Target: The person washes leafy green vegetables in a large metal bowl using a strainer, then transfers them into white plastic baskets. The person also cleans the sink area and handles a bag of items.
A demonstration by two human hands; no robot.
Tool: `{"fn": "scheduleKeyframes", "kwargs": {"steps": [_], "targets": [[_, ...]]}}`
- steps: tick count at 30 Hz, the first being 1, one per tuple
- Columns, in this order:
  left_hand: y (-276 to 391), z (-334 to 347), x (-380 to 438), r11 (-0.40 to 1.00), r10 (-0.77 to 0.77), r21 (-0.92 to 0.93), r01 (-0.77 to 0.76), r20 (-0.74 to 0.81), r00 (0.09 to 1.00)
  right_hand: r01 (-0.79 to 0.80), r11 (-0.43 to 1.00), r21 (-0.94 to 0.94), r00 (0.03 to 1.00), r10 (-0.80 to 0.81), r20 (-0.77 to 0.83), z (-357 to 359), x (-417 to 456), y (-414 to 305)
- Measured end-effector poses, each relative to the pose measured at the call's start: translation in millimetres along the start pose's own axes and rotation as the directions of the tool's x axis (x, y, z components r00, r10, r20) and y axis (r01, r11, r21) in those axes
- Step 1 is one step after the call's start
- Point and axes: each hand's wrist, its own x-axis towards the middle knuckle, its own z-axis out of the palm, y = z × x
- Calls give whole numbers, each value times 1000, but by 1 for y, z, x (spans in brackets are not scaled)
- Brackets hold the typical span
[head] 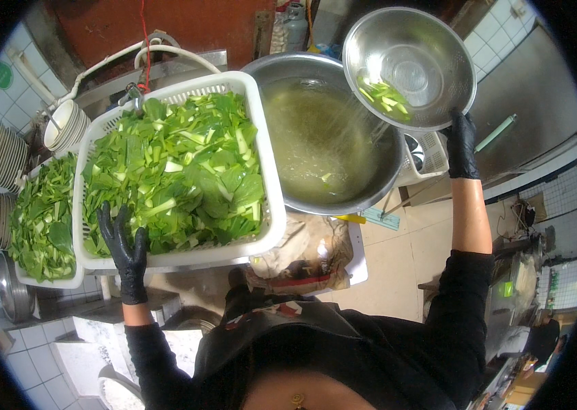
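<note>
My right hand (460,146), in a black glove, grips the near rim of a perforated metal colander (411,66). A few cut greens (385,97) lie in it, and water streams from its left side into a large metal basin (268,64). Cloudy, yellowish water (319,128) with a few bits of green fills part of the basin. My left hand (124,246), gloved in black with fingers spread, rests at the near edge of a white plastic basket (273,205) heaped with chopped leafy greens (186,164); it grips nothing that I can see.
Farther left stands a second white basket (76,281) of greens. Stacked bowls (67,125) and plates (6,156) line the left wall. A faucet (135,97) is behind the large basket. Below the basin are a filled bag (314,251) and a white perforated crate (434,159).
</note>
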Motion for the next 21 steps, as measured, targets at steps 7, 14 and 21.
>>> {"fn": "scheduleKeyframes", "kwargs": {"steps": [7,14,21], "targets": [[0,0,1,1000,-1,-19,1,3,1000,63,998,-1,998,-63,-29,2,-1,-6],[0,-1,0,999,6,-32,-6,-9,1000,120,990,72,992,-118,-36,8,-5,-12],[-1,-1,0,1000,6,-30,-6,-5,1000,238,971,-22,967,-239,-93,7,3,-18]]}}
